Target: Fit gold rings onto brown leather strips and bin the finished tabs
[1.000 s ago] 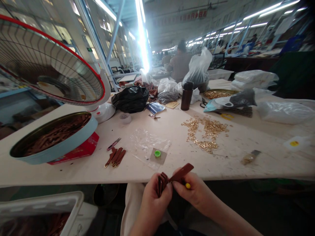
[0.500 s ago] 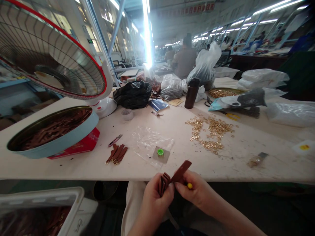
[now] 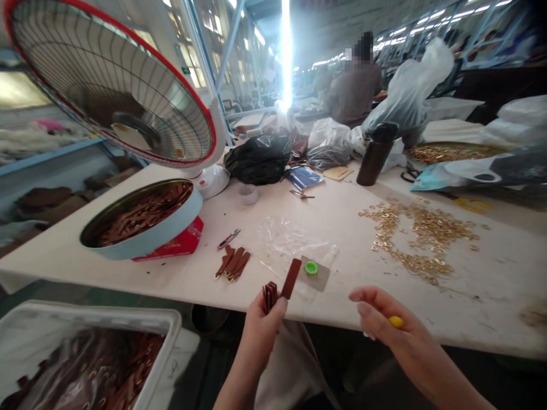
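Observation:
My left hand (image 3: 260,330) is closed around several brown leather strips (image 3: 270,295), and one longer leather strip (image 3: 292,278) sticks up past the thumb. Out to the right, my right hand (image 3: 387,319) is above the table edge, its fingers curled around a tool with a round yellow end (image 3: 396,322); the rest of that tool is mostly hidden. Beyond the left hand lies a green cap (image 3: 311,267) on a small grey plate (image 3: 322,278). A small pile of leather tabs with gold rings (image 3: 233,263) rests left of it. Loose gold rings (image 3: 427,228) are scattered to the right.
A round tin (image 3: 149,236) of leather pieces leans on a red box (image 3: 188,239) beside a fan (image 3: 205,136). Thread snips (image 3: 229,238), tape (image 3: 248,195) and a dark bottle (image 3: 376,156) stand farther back. At lower left is a white bin (image 3: 171,341).
My hands have come apart: the right one moved right with the yellow-ended tool, while the left keeps the leather strips. The view has turned left.

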`<state>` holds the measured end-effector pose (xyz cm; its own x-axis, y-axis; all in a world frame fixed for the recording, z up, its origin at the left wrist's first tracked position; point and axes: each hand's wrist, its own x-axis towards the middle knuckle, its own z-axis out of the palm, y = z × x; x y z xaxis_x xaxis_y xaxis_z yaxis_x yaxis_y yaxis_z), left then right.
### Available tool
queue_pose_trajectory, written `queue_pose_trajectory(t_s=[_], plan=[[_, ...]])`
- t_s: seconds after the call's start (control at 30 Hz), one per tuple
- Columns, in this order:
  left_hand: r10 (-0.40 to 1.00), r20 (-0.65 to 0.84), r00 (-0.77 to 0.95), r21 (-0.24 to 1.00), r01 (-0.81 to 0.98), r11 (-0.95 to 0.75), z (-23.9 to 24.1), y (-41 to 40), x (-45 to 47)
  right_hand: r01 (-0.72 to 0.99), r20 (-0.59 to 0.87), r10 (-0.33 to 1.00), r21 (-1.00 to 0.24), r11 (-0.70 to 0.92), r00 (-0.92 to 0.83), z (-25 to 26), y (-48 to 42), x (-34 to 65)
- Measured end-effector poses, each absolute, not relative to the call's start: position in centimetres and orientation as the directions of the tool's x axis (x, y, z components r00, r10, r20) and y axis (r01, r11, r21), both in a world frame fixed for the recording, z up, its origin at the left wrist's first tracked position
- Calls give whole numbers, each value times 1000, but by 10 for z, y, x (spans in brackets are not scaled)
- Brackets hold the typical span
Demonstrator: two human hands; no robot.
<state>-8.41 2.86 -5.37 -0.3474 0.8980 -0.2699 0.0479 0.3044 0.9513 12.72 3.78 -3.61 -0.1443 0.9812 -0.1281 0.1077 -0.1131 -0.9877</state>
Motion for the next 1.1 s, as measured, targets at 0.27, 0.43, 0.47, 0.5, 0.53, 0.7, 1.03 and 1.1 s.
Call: queue_pose_trajectory(t_s=[0.27,0.43,0.47,0.5,0.53,0.7,1.03,1.1], plan=[[841,-129,-526,812,431,394,-79,56,-172,192,-171,985,-968,-164,-24,-42,35,110],[836,-102,-539,723,537,434,-89,55,-180,217,-177,984,-962,-167,-29,-40,41,96],[839,-99,-535,713,550,435,-89,52,-181,225,-179,983,-960,-164,-50,-41,43,97],[842,-97,-530,704,562,435,-88,49,-182,233,-181,980,-959,-158,-83,-43,44,99],[845,-92,-527,695,574,433,-88,46,-182,238,-183,977,-959,-152,-112,-45,45,100],[864,-52,-501,670,624,402,-84,42,-177,179,-203,975,-966,-185,-87,-42,39,100],[858,-108,-502,845,408,345,-71,51,-158,136,-135,981,-984,-115,-143,-31,25,120],[868,-171,-466,892,301,336,-62,45,-145,154,-102,976,-985,-72,-192,-32,24,120]])
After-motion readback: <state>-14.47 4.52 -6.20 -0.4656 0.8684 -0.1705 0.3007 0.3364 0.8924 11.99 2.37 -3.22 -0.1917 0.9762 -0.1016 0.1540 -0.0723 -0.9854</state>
